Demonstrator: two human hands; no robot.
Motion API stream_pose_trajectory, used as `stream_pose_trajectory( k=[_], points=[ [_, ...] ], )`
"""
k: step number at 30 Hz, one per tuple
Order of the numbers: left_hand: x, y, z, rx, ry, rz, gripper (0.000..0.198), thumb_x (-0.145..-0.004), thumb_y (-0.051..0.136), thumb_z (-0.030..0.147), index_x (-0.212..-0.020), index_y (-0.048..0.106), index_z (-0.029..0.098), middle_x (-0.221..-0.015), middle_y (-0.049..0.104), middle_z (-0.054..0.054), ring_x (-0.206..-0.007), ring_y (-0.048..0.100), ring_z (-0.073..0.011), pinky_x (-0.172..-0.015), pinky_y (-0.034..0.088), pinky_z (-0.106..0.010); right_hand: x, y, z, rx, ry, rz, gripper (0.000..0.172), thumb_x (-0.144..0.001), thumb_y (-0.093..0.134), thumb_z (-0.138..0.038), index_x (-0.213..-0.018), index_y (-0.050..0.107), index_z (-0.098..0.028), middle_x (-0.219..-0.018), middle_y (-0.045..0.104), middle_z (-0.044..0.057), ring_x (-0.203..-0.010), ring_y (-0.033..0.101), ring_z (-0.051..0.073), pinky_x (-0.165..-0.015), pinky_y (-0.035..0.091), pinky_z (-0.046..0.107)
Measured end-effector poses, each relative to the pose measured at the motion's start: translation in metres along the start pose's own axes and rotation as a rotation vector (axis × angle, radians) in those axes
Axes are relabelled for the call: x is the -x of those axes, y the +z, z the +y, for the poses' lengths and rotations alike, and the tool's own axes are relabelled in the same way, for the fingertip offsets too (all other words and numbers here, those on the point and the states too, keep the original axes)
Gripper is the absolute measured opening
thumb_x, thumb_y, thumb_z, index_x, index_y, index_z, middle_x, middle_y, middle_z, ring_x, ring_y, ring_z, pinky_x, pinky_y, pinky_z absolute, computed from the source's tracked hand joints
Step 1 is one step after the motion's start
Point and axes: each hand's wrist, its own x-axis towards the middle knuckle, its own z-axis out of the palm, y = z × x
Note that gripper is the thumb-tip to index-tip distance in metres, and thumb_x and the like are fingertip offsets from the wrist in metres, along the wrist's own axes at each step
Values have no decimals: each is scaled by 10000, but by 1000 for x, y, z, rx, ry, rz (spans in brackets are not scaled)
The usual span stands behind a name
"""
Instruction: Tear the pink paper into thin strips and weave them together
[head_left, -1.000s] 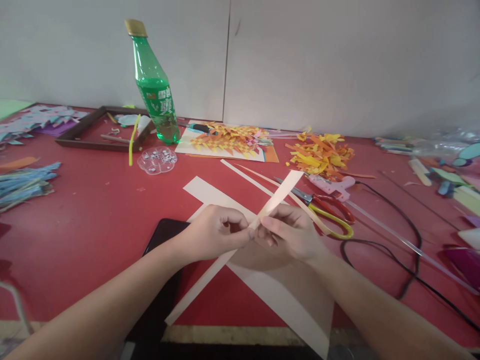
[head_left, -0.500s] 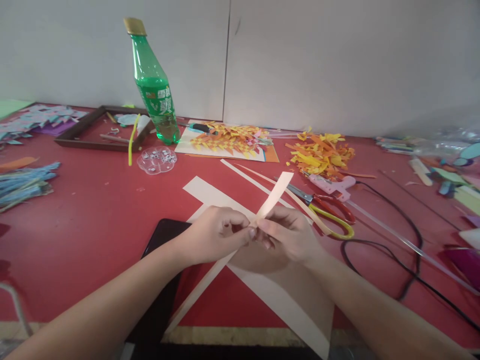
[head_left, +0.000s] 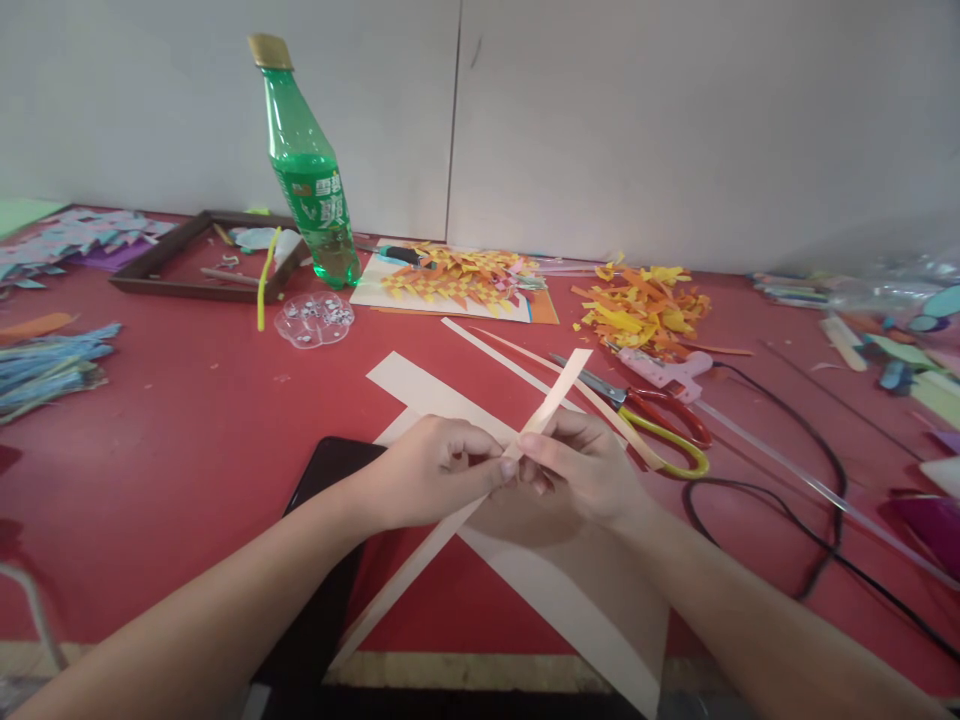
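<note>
Both hands meet over the red table and pinch one long cream paper strip (head_left: 556, 390). My left hand (head_left: 431, 472) grips it between thumb and fingers from the left. My right hand (head_left: 585, 465) pinches the same spot from the right. The strip's upper end sticks up and to the right; its lower end runs down left toward the table edge. Under the hands lies a larger cream paper sheet (head_left: 570, 600) with cut bands.
Red and yellow scissors (head_left: 652, 420) lie just right of the hands, with a pink glue gun (head_left: 664, 368) and black cable (head_left: 780, 500) beyond. A green bottle (head_left: 307, 180), a googly-eye tray (head_left: 313, 320), orange paper scraps (head_left: 637, 305) and a black phone (head_left: 330, 470) surround them.
The strip's upper end has turned narrower and dipped slightly; the hands have stayed in place, still pinching it.
</note>
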Motion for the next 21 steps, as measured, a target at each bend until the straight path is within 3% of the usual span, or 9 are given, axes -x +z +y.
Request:
stream_pose_trajectory(
  k=[21],
  points=[
    [1,0,3,57,-30,-33,329,-858,529,383,-720,710,145,-675,659,-36,-598,557,-120,-498,387,-203,0,-2,2,-84,44,-3,211,-780,702,-305,-640,646,-157,-537,640,-5,-397,505,62,-368,388,175]
  ],
)
